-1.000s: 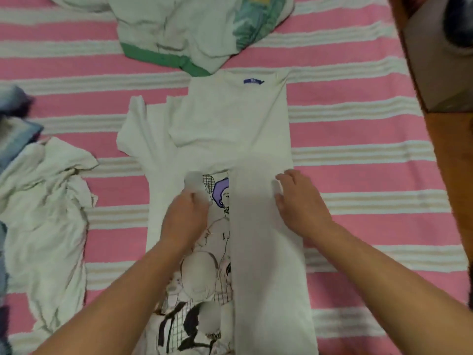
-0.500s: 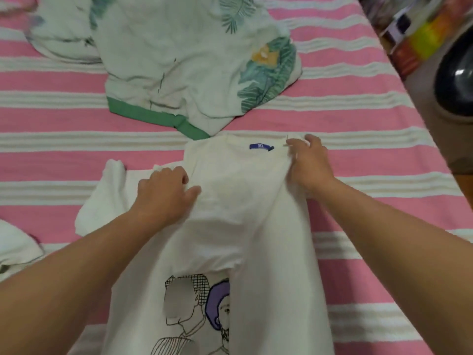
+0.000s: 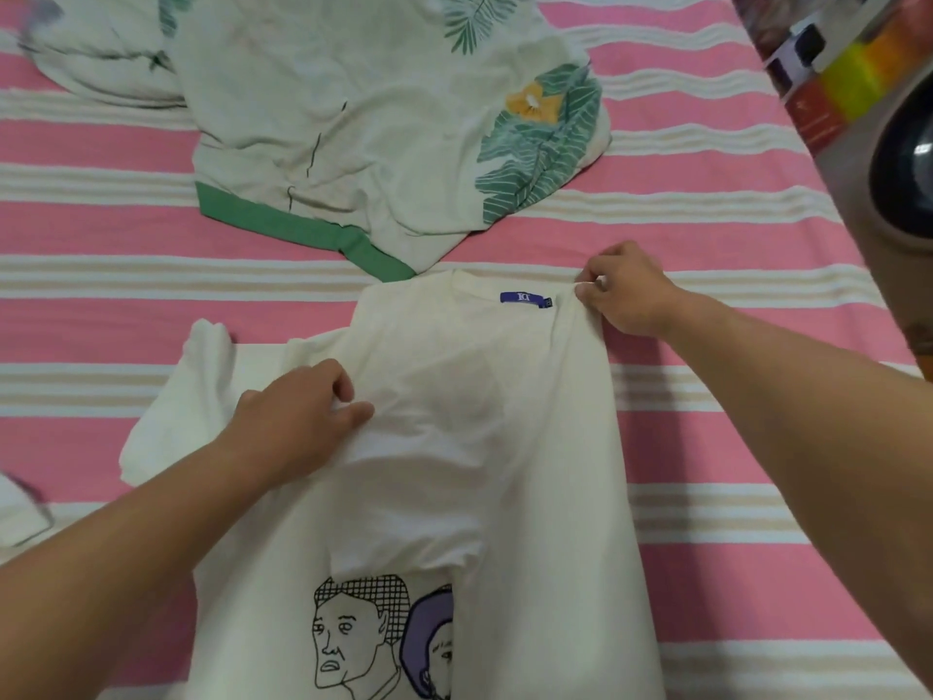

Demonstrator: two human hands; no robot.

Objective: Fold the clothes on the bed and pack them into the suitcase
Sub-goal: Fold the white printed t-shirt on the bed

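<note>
A cream T-shirt [image 3: 530, 447] with drawn faces and a blue neck label lies on the pink striped bed [image 3: 732, 447], its right side folded over the middle. My right hand [image 3: 623, 288] pinches the shirt's top right corner by the collar. My left hand [image 3: 303, 416] grips the edge of the folded sleeve flap on the chest. The shirt's left sleeve [image 3: 202, 381] still sticks out to the left. No suitcase is in view.
A crumpled leaf-print garment with a green hem [image 3: 383, 128] lies just beyond the collar. A bit of white cloth [image 3: 17, 512] shows at the left edge. Past the bed's right edge are colourful boxes [image 3: 848, 68] and a dark round object [image 3: 909, 159].
Both hands went from the shirt's middle up to its top: the right to the collar corner, the left to the sleeve flap. The view tilted up towards the leaf-print garment.
</note>
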